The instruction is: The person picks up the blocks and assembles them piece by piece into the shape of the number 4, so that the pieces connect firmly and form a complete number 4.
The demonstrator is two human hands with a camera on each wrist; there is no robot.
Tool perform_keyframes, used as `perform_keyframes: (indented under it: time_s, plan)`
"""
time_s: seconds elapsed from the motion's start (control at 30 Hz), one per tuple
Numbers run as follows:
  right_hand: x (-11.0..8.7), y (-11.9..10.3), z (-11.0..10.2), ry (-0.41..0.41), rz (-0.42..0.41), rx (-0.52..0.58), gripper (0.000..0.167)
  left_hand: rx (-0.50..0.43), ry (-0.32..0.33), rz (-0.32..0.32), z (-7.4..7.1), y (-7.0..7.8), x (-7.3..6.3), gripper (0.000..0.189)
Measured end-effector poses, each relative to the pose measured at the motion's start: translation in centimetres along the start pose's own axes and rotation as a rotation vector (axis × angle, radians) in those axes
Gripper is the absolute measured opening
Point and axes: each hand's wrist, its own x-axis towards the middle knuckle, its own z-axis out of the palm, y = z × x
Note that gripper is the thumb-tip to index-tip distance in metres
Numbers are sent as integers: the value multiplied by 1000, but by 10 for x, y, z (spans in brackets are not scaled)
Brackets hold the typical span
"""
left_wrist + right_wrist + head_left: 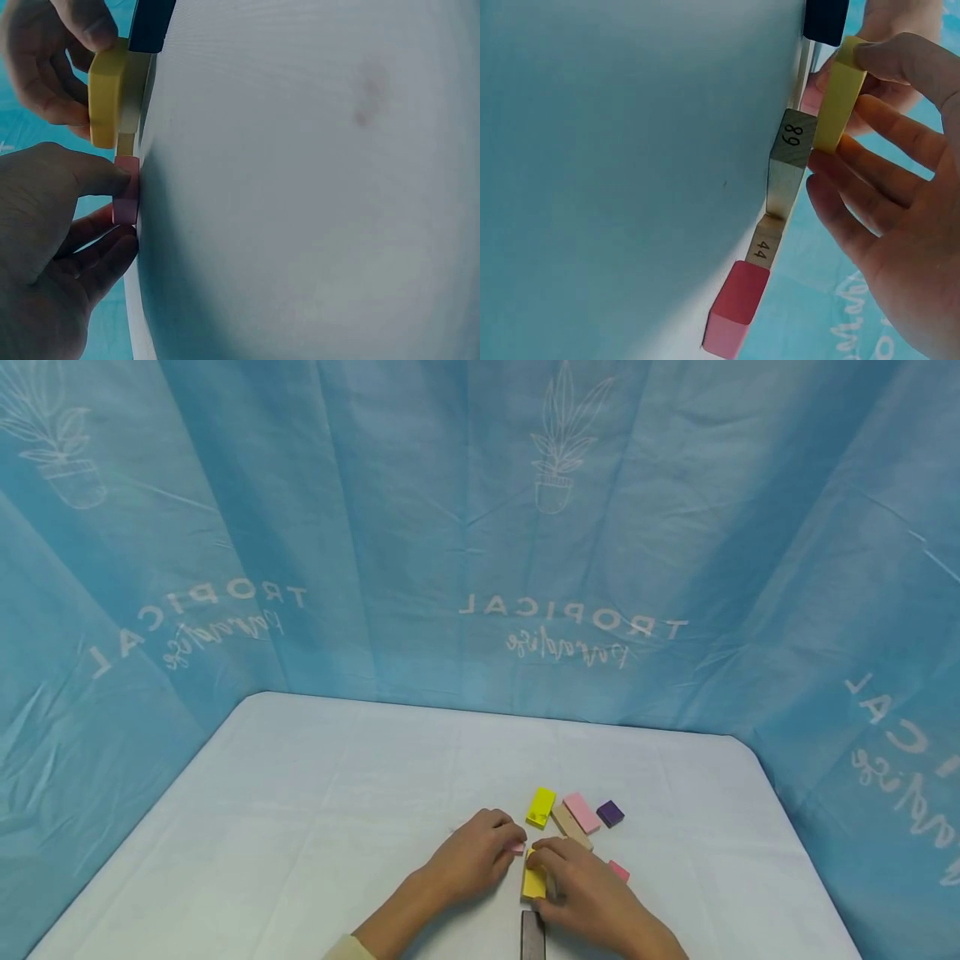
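Note:
My left hand (476,852) pinches a small pink block (126,191) between thumb and fingers, low at the white tabletop. To its right, my right hand (592,889) grips a yellow block (535,875) by its ends. This yellow block lies on or against a pale block beneath it; the contact is partly hidden by the fingers. Beside it, in the right wrist view, stands a wooden block (791,142) with a printed number. A dark block (532,935) lies just nearer the front edge of the head view.
Beyond the hands lie another yellow block (541,807), a pink block (582,813), a plain wooden block (572,828) and a purple block (611,813). A reddish-pink block (619,870) shows behind the right hand. A blue printed curtain (420,543) surrounds the white table (337,777).

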Motion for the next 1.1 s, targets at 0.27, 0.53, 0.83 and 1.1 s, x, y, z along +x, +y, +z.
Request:
perform_keyframes:
  time_s: [0.27, 0.53, 0.83, 1.1]
  plan:
    - [2, -1, 2, -56, -1, -29, 36, 4, 12, 0, 2, -1, -2, 15]
    - [4, -2, 4, -91, 6, -55, 37, 1, 8, 0, 2, -1, -1, 15]
    - [-2, -5, 0, -24, -46, -70, 44, 3, 13, 7, 0, 0, 1, 15]
    - [-9, -7, 2, -50, -95, -62, 49, -6, 28, 32, 0, -1, 0, 11]
